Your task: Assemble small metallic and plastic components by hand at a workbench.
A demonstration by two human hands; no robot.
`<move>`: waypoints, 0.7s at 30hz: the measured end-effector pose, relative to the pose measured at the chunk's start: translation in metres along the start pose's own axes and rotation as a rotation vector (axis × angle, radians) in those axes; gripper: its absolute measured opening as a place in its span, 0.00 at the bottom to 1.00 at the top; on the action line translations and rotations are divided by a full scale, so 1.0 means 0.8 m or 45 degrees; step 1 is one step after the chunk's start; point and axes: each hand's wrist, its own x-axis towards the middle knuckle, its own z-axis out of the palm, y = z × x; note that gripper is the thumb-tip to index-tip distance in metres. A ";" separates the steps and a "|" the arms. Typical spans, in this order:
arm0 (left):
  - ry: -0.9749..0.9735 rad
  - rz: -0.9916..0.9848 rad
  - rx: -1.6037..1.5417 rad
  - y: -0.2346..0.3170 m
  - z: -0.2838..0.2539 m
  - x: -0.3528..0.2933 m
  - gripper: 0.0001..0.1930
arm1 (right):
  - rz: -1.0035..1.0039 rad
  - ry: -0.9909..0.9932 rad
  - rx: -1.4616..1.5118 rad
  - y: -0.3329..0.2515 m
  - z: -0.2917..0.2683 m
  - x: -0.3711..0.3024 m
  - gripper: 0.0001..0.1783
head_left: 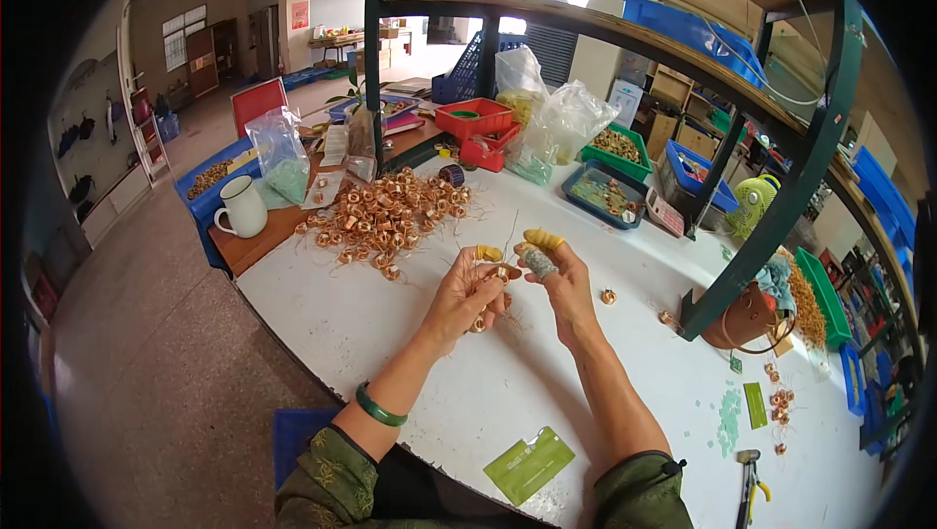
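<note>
Over the middle of the white table, my left hand (463,297) is closed around small copper-wire coils; one coil (502,273) shows at its fingertips and another coil (478,325) below the fingers. Yellow covering wraps a left fingertip. Close by on the right, my right hand (560,283) has thumb and forefinger pinched together, with a yellow cover on the finger and a greyish wrap on the thumb. Fine wires stick up between the hands, but what the right fingertips grip is too small to make out. A large heap of copper coils (390,212) lies beyond my left hand.
Single coils (609,297) lie right of my hands. A green packet (529,466) is near the front edge; pliers (752,490) and pale green chips (729,422) lie at right. A dark shelf post (771,207) rises there. A white mug (242,207) stands left.
</note>
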 end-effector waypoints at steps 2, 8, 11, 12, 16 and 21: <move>-0.019 -0.015 0.019 0.000 0.000 0.000 0.16 | 0.007 -0.033 0.014 -0.003 0.000 -0.001 0.20; -0.081 -0.110 0.118 0.005 0.002 -0.002 0.15 | -0.025 -0.154 0.031 -0.001 -0.007 -0.001 0.21; -0.089 -0.169 0.159 0.006 0.002 -0.002 0.15 | -0.071 -0.170 0.010 0.006 -0.012 0.001 0.22; -0.096 -0.187 0.150 0.006 0.001 -0.001 0.15 | -0.072 -0.154 0.019 0.009 -0.012 0.001 0.22; -0.113 -0.238 0.121 0.008 -0.001 -0.002 0.14 | -0.072 -0.110 0.045 0.015 -0.012 0.002 0.22; -0.154 -0.207 0.078 0.013 0.010 -0.005 0.15 | 0.056 -0.050 0.041 0.015 -0.017 0.007 0.21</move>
